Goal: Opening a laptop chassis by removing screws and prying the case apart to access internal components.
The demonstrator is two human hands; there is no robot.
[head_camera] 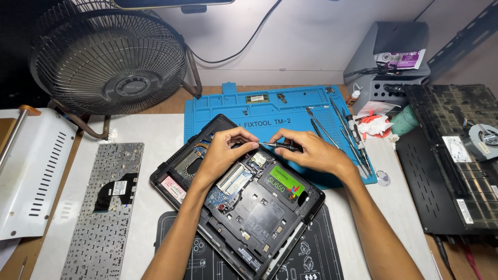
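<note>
An opened black laptop base (264, 212) lies tilted on the desk, its circuit board, cooling fan and a green-labelled drive (284, 182) exposed. My left hand (224, 151) rests over the laptop's upper part, fingertips pinching the thin metal tip of a small screwdriver (280, 146). My right hand (310, 151) grips the screwdriver's black handle, holding it level above the laptop's far edge. Both hands meet over the board near the drive.
A blue repair mat (270, 111) behind the laptop carries tweezers and drivers (353, 137). A removed keyboard (104, 207) lies face down at left, beside a white metal cover (36, 171). A table fan (109, 57) stands at back left. Another dismantled laptop (456, 161) sits at right.
</note>
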